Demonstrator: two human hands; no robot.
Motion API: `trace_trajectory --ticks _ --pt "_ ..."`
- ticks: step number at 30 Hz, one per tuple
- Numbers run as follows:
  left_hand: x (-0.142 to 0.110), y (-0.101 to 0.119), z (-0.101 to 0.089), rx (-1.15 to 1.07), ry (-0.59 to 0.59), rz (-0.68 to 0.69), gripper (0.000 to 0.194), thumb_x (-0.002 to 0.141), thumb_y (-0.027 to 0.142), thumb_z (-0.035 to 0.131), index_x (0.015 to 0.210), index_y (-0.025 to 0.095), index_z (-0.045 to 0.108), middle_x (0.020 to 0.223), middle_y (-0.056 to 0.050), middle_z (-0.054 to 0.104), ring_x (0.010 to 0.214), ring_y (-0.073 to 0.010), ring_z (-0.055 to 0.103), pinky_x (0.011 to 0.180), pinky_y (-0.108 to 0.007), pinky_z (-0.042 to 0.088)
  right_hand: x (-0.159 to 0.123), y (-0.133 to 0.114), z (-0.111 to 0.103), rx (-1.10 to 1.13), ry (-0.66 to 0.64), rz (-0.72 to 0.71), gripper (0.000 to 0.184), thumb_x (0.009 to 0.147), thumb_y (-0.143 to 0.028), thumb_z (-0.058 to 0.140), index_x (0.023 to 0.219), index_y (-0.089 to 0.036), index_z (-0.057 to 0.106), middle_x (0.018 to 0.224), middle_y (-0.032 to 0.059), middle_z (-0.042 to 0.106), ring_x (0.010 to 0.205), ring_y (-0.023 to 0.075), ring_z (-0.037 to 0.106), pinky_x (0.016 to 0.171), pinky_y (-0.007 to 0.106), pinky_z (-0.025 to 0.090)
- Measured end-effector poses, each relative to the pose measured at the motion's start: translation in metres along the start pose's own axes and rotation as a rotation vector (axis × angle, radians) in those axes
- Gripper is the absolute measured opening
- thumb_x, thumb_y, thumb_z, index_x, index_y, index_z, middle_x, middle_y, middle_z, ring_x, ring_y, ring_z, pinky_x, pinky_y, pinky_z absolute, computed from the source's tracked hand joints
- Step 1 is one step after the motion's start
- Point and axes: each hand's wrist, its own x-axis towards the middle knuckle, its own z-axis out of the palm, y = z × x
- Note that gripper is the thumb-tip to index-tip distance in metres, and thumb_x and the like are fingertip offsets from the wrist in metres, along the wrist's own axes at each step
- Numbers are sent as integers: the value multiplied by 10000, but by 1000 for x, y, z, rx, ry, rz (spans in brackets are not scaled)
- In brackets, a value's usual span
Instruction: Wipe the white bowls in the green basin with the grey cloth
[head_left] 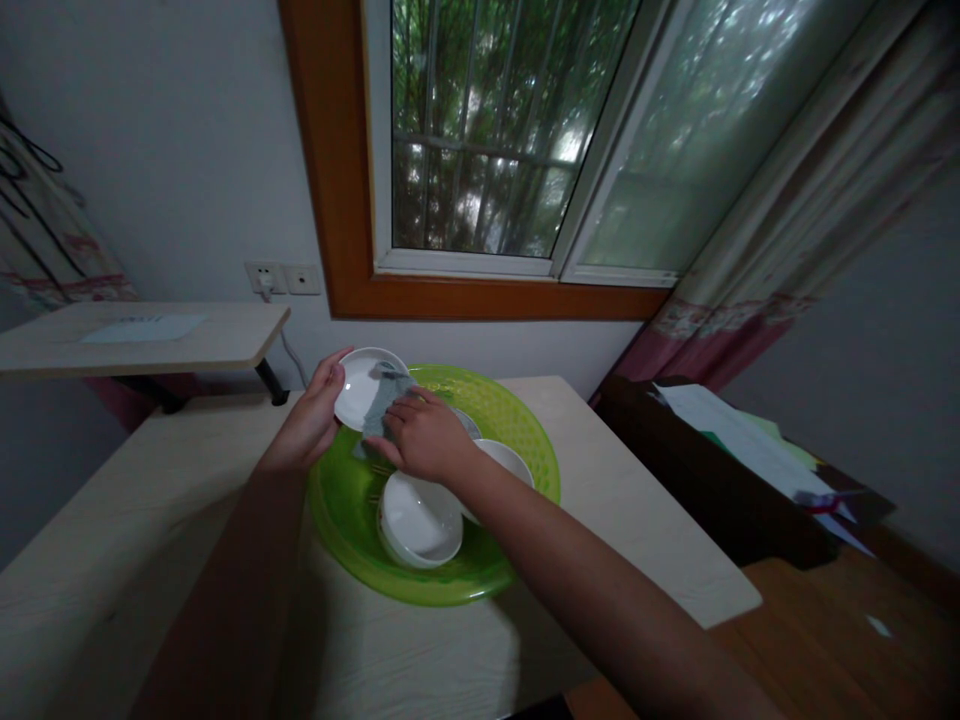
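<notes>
White dish [355,388] held tilted over green plastic basin [541,430], grey cloth [380,398] pressed on its inner face.

Nearest, pale wood-look tabletop [420,655], basin set on it, prob. for flat support w/in easy reach of both arms. In basin: near white bowl [424,515], tilted; 2nd white bowl [511,462] behind it, partly hidden by R forearm; nesting can't be told. Beyond: R hand [427,435] closed on cloth, fingers laid over it, presumably for even pressure. Dish is clamped at L edge by L hand [319,412], thumb at rim, apparently so most of inner face is left free. Farther back: wall sockets [282,279], one w/ plug in; then barred window [487,130], greenery outside.
</notes>
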Motion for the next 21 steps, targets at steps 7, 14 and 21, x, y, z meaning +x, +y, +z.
trace_trajectory --ticks 7,14,21 --pt "0 2 0 37 0 7 525 941 511 621 1397 259 556 1184 -82 691 947 -196 666 749 -264 550 0 -7 9 164 -46 -152 632 1017 -543 527 1404 -43 539 1338 189 680 1213 274 652 1193 450 340" --pt "0 1 0 18 -6 5 500 949 481 618 1390 255 554 1214 -79 677 956 -180 653 747 -241 538 2 -5 4 102 -65 -75 536 1052 -563 430 1152 -111 700 1118 138 771 1062 246 711 1209 461 309" --pt "1 -2 -1 6 -10 14 510 938 503 632 1375 255 545 1235 -73 670 991 -179 641 794 -252 524 2 2 -7 -53 6 40 535 1074 -504 403 1011 -110 760 1038 143 778 1124 252 675 1237 483 242"
